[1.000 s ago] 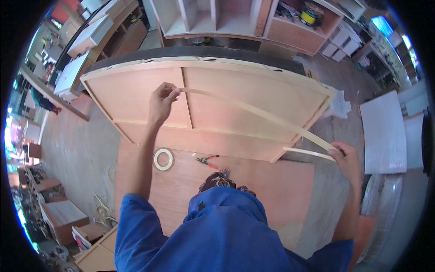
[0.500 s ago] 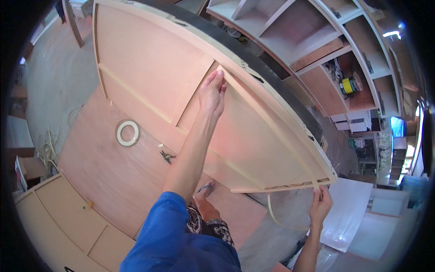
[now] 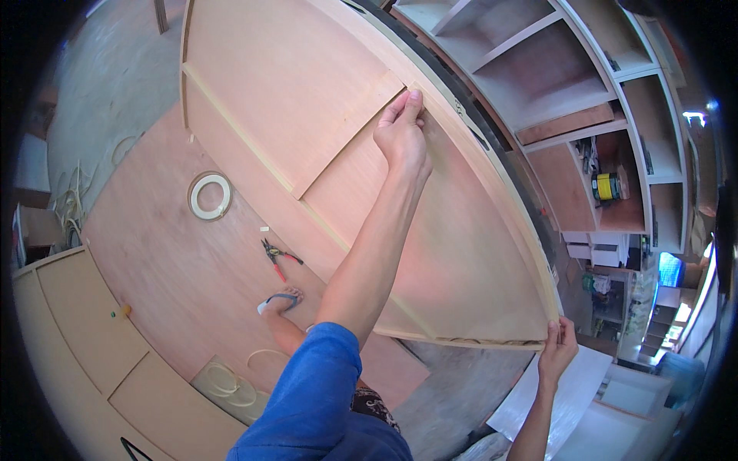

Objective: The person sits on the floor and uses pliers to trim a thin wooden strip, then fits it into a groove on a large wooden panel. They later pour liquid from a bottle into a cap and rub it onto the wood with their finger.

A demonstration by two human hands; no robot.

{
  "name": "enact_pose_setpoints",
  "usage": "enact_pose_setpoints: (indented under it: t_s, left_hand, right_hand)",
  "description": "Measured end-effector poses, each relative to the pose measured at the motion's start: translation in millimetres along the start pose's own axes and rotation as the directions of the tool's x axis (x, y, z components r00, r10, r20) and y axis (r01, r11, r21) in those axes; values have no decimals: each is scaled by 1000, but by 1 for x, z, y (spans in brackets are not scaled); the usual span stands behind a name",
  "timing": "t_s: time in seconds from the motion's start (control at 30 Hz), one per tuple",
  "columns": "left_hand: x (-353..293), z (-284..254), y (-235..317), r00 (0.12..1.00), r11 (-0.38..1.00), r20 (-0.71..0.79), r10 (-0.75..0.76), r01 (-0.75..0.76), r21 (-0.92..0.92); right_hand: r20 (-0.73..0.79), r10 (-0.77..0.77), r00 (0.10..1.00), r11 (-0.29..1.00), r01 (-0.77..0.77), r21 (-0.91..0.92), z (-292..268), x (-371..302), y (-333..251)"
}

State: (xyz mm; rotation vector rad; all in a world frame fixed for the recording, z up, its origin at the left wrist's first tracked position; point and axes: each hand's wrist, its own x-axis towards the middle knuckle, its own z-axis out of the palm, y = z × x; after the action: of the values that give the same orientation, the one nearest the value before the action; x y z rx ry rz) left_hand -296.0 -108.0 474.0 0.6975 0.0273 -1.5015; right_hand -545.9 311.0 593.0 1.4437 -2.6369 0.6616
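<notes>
Pinching thin pale wooden strip [image 3: 503, 180] at both ends: left hand [image 3: 403, 138] toward one o'clock, right hand [image 3: 556, 353] at four. Strip lies along framed pink-tan plywood panel [image 3: 307, 115], two o'clock; placing seems done, fastening apparently left.

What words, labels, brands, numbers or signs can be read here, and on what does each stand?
None can be read.
Yellow-banded container: any print is too small and blurred.
Framed wooden panel: dark marks along its edge, too unclear to tell whether they are writing.

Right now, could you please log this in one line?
left hand: pinching pale strip; right hand: at corner of panel; pliers: on plywood sheet
</notes>
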Motion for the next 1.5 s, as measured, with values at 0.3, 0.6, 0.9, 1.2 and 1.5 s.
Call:
enact_pose_setpoints:
  t_s: [0.3, 0.6, 0.9, 1.2, 1.5]
  left_hand:
    - [4, 4, -2, 998, 998, -23, 55, -55, -1]
    - [7, 1, 6, 999, 998, 1, -51, 51, -28]
    - [8, -1, 17, 997, 995, 35, -71, 69, 69]
    - [146, -69, 28, 899, 917, 303, -316, 207, 342]
    - [200, -53, 73, 919, 920, 253, -303, 213, 328]
  right_hand:
    - [56, 38, 998, 999, -37, -22, 3, 2, 18]
    - [113, 163, 980, 986, -165, 14, 5, 2, -1]
    - [136, 133, 982, 991, -134, 0, 5, 13, 2]
    - [137, 54, 989, 998, -50, -36, -45, 8, 77]
    - [25, -6, 1000, 999, 7, -33, -103, -4, 181]
